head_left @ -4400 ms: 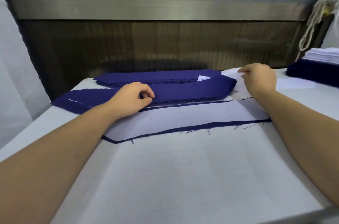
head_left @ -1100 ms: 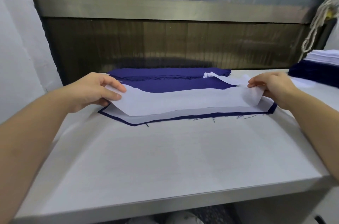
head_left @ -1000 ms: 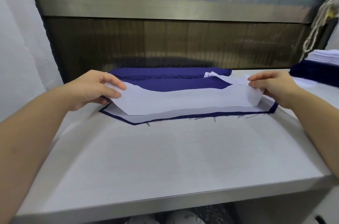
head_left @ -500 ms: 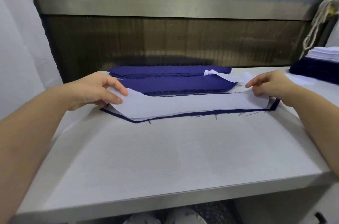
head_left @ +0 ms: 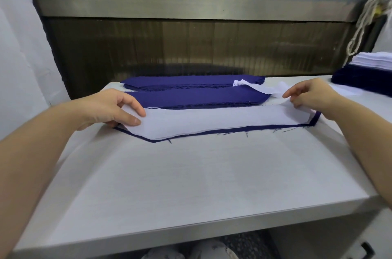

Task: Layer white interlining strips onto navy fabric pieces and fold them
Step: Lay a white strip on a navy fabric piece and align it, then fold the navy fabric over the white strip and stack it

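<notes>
Interlining strip [head_left: 212, 123], one, pinched by left fingers [head_left: 134, 108], right fingers [head_left: 292, 94], over seemingly one navy piece [head_left: 315, 117]

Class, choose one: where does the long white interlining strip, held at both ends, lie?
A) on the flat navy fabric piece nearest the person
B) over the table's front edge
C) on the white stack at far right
A: the long white interlining strip lies on the flat navy fabric piece, whose edge shows along its near side.

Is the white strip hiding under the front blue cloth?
No, the white strip lies on top of the navy piece, whose edge peeks out along the near side.
</notes>
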Demonstrator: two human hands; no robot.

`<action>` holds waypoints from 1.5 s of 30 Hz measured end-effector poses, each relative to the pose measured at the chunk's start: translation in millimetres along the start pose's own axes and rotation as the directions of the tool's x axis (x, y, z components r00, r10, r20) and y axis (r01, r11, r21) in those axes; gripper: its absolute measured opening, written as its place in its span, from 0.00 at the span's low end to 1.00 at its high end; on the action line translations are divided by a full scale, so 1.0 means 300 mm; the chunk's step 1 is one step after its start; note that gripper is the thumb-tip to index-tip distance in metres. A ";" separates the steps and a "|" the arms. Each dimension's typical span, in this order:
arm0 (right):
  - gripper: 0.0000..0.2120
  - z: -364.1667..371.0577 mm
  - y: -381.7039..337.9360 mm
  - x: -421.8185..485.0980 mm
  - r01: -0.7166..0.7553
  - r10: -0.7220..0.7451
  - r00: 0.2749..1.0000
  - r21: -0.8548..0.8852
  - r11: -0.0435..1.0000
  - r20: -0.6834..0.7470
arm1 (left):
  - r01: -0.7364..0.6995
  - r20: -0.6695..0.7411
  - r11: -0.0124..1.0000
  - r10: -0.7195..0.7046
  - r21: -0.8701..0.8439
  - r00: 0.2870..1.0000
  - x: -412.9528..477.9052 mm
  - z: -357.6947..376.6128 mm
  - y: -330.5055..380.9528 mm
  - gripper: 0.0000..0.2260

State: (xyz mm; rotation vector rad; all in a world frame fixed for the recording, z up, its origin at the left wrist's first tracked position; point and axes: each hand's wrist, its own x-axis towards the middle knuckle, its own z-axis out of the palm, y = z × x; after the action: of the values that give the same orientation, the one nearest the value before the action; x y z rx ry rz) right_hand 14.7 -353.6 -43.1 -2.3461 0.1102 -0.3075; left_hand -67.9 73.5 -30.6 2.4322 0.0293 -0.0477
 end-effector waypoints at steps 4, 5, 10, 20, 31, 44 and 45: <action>0.15 0.001 0.003 0.001 -0.002 0.002 1.000 -0.026 1.000 0.007 | -0.010 0.019 1.000 0.009 0.010 1.000 0.003 0.002 0.001 0.05; 0.16 0.001 0.003 0.001 -0.003 0.003 1.000 -0.032 0.999 0.007 | -0.012 0.026 1.000 0.011 0.010 1.000 0.004 0.003 0.001 0.05; 0.13 0.002 0.005 -0.004 0.000 0.000 1.000 -0.065 0.998 0.000 | -0.022 0.033 0.999 0.021 0.029 0.999 0.012 0.009 -0.001 0.05; 0.14 0.005 0.000 -0.017 0.007 -0.006 1.000 -0.113 0.994 0.009 | -0.051 0.028 0.997 0.050 0.058 0.998 0.021 0.011 -0.014 0.07; 0.14 0.005 0.002 -0.013 0.002 -0.002 1.000 -0.123 0.992 0.001 | -0.068 0.033 0.996 0.066 0.062 0.997 0.019 0.012 -0.011 0.08; 0.09 0.062 -0.044 -0.013 -0.082 0.007 0.988 -0.491 0.867 -0.152 | -0.146 -0.043 0.985 0.150 0.091 0.988 0.017 0.019 0.009 0.03; 0.09 0.072 -0.055 -0.011 -0.056 -0.027 0.988 -0.509 0.859 -0.154 | -0.150 -0.075 0.983 0.158 0.102 0.985 0.018 0.024 0.015 0.03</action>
State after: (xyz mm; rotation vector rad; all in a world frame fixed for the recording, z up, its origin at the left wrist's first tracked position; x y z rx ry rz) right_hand 16.7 -326.6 -47.0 -2.8463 0.3216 -0.5057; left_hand -62.5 65.4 -33.5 2.5234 -0.1267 0.1236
